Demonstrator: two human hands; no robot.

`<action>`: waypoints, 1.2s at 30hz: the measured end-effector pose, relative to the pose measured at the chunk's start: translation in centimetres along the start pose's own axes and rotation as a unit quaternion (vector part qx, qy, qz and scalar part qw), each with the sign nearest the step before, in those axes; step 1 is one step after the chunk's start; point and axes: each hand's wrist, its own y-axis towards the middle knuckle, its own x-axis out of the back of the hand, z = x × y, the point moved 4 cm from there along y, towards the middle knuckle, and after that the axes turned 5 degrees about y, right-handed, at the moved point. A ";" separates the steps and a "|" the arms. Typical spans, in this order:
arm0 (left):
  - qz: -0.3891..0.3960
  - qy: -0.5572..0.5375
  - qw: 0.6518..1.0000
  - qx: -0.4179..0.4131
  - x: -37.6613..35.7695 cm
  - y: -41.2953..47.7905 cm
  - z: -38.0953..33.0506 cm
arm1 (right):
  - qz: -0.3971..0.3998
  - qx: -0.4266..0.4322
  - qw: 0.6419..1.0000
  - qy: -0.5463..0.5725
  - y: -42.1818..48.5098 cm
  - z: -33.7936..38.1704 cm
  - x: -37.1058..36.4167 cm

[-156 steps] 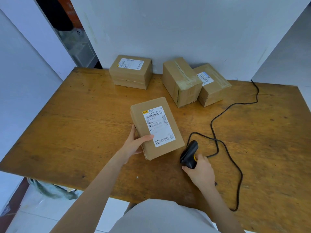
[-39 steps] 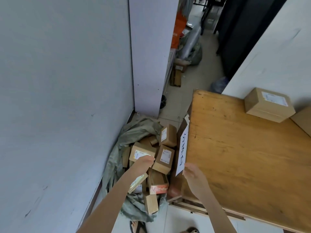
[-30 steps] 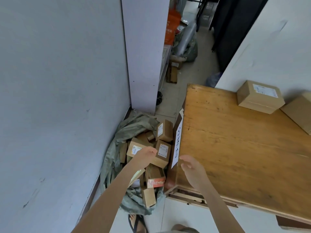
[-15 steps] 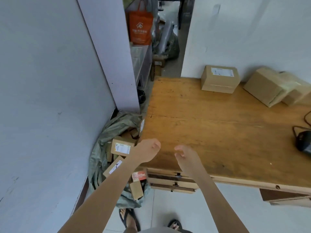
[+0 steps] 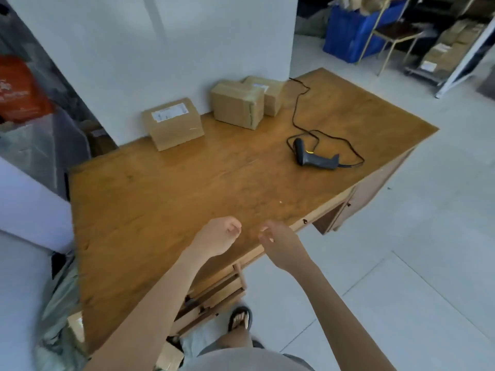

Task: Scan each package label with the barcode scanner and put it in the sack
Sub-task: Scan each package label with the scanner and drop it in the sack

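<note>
Three cardboard packages stand against the wall at the back of the wooden table [image 5: 150,204]: one with its label up [image 5: 173,123], a taped one [image 5: 237,103], and a third [image 5: 270,92] behind it. The black barcode scanner [image 5: 316,158] lies on its side at the right, its cable looping back. My left hand [image 5: 218,236] hovers over the table's front edge, fingers curled, holding nothing. My right hand [image 5: 280,243] is beside it, fingers loosely apart, empty. The green sack [image 5: 60,314] shows at the lower left beside the table, mostly hidden.
A white wall rises behind the packages. An orange bag [image 5: 18,89] hangs at the far left. A blue bin [image 5: 351,36], a chair and shelves with boxes [image 5: 444,52] stand at the back right. My sandalled foot [image 5: 239,318] is on the pale tiled floor.
The view has swung right, from the sack on the floor back to the table. Both empty hands rose from the sack to the table's front edge; the scanner is in sight again.
</note>
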 end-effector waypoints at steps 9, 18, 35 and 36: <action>0.030 0.019 0.998 -0.046 -0.3 12.0 -5.5 | -0.021 -0.042 0.999 -0.021 7.7 -4.5 6.7; -0.035 -0.061 0.998 0.004 4.5 23.9 -7.8 | 0.005 0.016 0.996 -0.093 20.7 -3.5 13.8; -0.152 -0.208 0.952 0.165 10.1 37.1 -10.9 | 0.122 0.076 0.988 -0.064 40.4 -4.5 21.5; -0.168 -0.230 0.942 0.176 10.4 37.7 -11.2 | 0.129 0.092 0.986 -0.055 41.8 -4.0 22.0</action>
